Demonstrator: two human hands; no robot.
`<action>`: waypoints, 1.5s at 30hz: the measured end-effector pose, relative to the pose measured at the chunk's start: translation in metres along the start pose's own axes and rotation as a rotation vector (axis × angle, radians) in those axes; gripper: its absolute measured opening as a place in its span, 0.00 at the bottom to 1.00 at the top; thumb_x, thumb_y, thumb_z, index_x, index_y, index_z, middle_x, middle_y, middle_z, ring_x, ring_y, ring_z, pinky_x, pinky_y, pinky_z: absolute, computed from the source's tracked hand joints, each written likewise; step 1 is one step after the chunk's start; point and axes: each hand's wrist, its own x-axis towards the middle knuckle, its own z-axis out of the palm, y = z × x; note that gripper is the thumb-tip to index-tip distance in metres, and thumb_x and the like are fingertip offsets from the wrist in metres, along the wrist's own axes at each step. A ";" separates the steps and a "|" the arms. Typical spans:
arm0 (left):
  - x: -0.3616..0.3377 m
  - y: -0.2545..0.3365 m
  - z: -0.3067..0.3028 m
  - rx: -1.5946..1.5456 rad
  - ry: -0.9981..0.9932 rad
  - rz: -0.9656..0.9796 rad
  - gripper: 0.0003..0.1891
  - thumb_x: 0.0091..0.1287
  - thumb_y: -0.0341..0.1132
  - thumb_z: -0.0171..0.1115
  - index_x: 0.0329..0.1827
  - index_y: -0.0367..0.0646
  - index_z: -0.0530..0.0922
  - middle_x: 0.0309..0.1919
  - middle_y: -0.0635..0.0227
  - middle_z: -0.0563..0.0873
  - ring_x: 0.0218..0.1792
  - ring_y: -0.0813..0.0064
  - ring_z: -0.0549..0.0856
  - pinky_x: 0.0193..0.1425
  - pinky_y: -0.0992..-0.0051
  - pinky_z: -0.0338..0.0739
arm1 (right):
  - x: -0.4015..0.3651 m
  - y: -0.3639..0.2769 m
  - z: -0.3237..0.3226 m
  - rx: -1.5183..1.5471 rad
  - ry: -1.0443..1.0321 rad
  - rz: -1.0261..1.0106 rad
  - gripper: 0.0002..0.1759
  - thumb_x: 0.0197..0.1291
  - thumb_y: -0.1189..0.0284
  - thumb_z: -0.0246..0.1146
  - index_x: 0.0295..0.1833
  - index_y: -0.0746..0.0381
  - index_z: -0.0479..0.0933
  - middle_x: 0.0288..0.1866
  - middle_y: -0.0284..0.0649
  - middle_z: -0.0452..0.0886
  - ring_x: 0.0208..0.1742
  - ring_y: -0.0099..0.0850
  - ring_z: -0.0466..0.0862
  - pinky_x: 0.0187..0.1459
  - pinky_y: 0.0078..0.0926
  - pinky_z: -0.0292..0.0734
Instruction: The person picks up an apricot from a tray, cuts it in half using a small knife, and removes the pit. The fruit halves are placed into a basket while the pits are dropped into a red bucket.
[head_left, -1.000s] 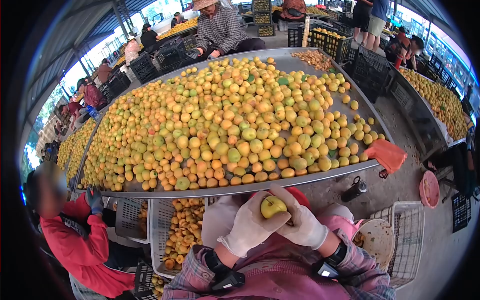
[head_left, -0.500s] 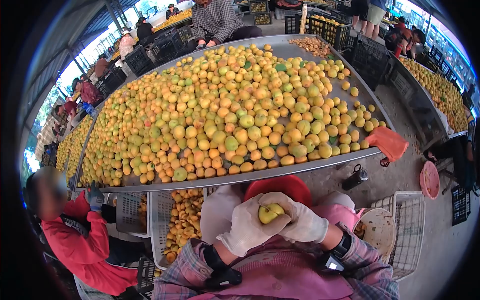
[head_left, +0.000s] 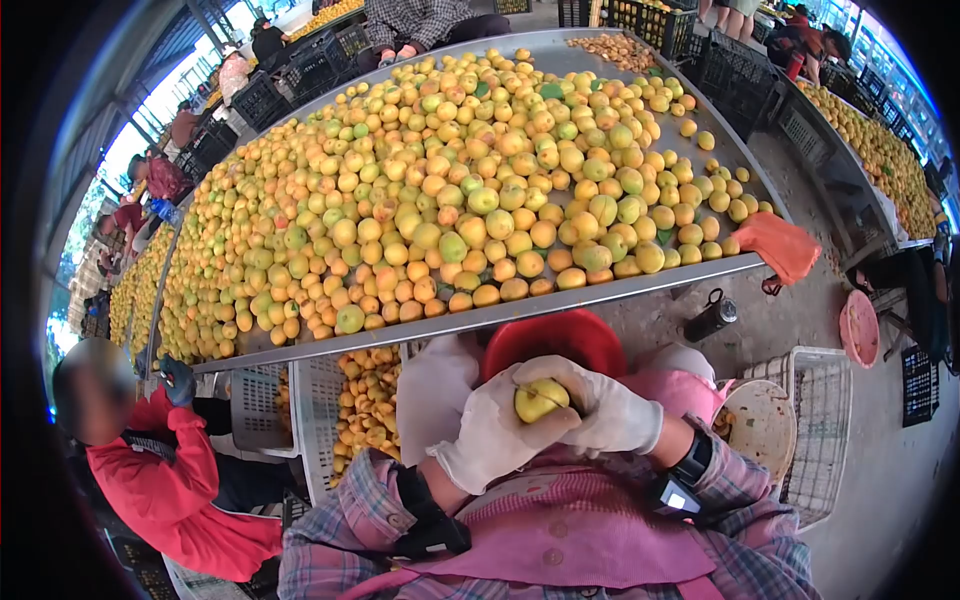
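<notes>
Both my hands wear whitish gloves and meet above my lap around one yellow-green fruit (head_left: 541, 400). My left hand (head_left: 497, 432) has its fingers closed on the fruit from the left. From the right, my right hand (head_left: 612, 408) curls over the fruit, its fingers bent against it; whether it holds anything else is hidden. A red basin (head_left: 553, 338) lies just beyond my hands. Past it, a metal table (head_left: 480, 318) bears a large heap of yellow-orange fruit (head_left: 400, 200).
On the left a co-worker in a red jacket (head_left: 165, 480) sits near crates (head_left: 318, 410) with fruit pieces. At right stand a dark bottle (head_left: 712, 318), a bucket (head_left: 765, 430) in a white crate (head_left: 825, 440) and a pink basin (head_left: 859, 328). An orange bag (head_left: 780, 246) hangs on the table corner.
The view has shifted, so the table sits higher and more of the red basin shows. My hands still hold the fruit, with my right fingers now lifted a little over its top.
</notes>
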 end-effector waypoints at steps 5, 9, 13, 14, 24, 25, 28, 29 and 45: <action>-0.004 -0.023 0.001 -0.365 -0.050 -0.304 0.21 0.63 0.35 0.69 0.56 0.37 0.75 0.45 0.65 0.84 0.45 0.73 0.84 0.50 0.74 0.79 | 0.014 0.038 0.005 -0.053 0.194 -0.227 0.44 0.57 0.76 0.65 0.77 0.54 0.53 0.58 0.35 0.74 0.27 0.19 0.77 0.31 0.17 0.78; -0.011 -0.034 -0.005 -0.753 -0.047 -0.488 0.19 0.67 0.34 0.65 0.58 0.37 0.73 0.45 0.67 0.83 0.45 0.75 0.82 0.49 0.76 0.78 | 0.001 0.048 0.000 -0.076 0.122 0.072 0.47 0.57 0.72 0.68 0.78 0.58 0.49 0.63 0.40 0.71 0.43 0.22 0.79 0.38 0.19 0.80; -0.013 -0.034 -0.014 -0.570 -0.146 -0.397 0.15 0.67 0.26 0.58 0.57 0.37 0.75 0.46 0.65 0.80 0.44 0.74 0.81 0.46 0.76 0.79 | -0.001 0.027 0.004 0.089 0.154 0.139 0.39 0.66 0.77 0.60 0.78 0.64 0.50 0.69 0.43 0.68 0.70 0.27 0.68 0.67 0.24 0.67; -0.011 -0.036 -0.016 -0.342 -0.202 -0.228 0.16 0.64 0.18 0.55 0.55 0.36 0.75 0.49 0.61 0.78 0.44 0.70 0.82 0.46 0.75 0.79 | 0.000 0.035 0.004 0.085 0.155 0.134 0.39 0.66 0.77 0.60 0.78 0.64 0.50 0.69 0.43 0.68 0.70 0.27 0.68 0.67 0.24 0.67; -0.003 -0.049 -0.013 -0.651 0.010 -0.381 0.17 0.69 0.30 0.63 0.59 0.38 0.75 0.50 0.69 0.82 0.47 0.80 0.80 0.53 0.79 0.78 | 0.003 0.049 -0.006 -0.154 0.300 0.064 0.25 0.69 0.73 0.58 0.69 0.66 0.64 0.53 0.41 0.78 0.52 0.25 0.80 0.53 0.21 0.75; -0.003 -0.057 -0.016 -0.731 0.071 -0.439 0.18 0.68 0.30 0.63 0.60 0.40 0.74 0.52 0.68 0.81 0.48 0.78 0.81 0.56 0.77 0.78 | 0.001 0.036 -0.007 -0.039 0.338 0.238 0.19 0.69 0.71 0.59 0.63 0.66 0.72 0.46 0.38 0.81 0.45 0.23 0.82 0.48 0.20 0.77; -0.007 -0.063 -0.025 -1.001 0.079 -0.451 0.21 0.67 0.29 0.63 0.63 0.42 0.71 0.55 0.63 0.80 0.49 0.73 0.83 0.59 0.71 0.79 | 0.004 0.017 -0.012 0.201 0.694 0.109 0.10 0.67 0.69 0.58 0.36 0.64 0.75 0.16 0.34 0.74 0.12 0.24 0.72 0.15 0.20 0.65; -0.008 -0.061 -0.025 -1.191 0.026 -0.416 0.23 0.68 0.29 0.62 0.65 0.43 0.69 0.56 0.60 0.80 0.50 0.71 0.84 0.58 0.67 0.80 | 0.005 0.013 -0.015 0.259 0.796 -0.002 0.12 0.67 0.68 0.58 0.31 0.63 0.73 0.14 0.34 0.73 0.12 0.25 0.73 0.16 0.21 0.66; 0.005 -0.014 -0.004 -1.187 -0.205 -0.312 0.38 0.55 0.42 0.76 0.67 0.41 0.67 0.46 0.64 0.83 0.35 0.72 0.86 0.38 0.74 0.82 | 0.024 -0.064 0.021 0.273 0.779 -0.759 0.17 0.72 0.64 0.58 0.32 0.55 0.61 0.19 0.31 0.63 0.14 0.25 0.63 0.18 0.27 0.66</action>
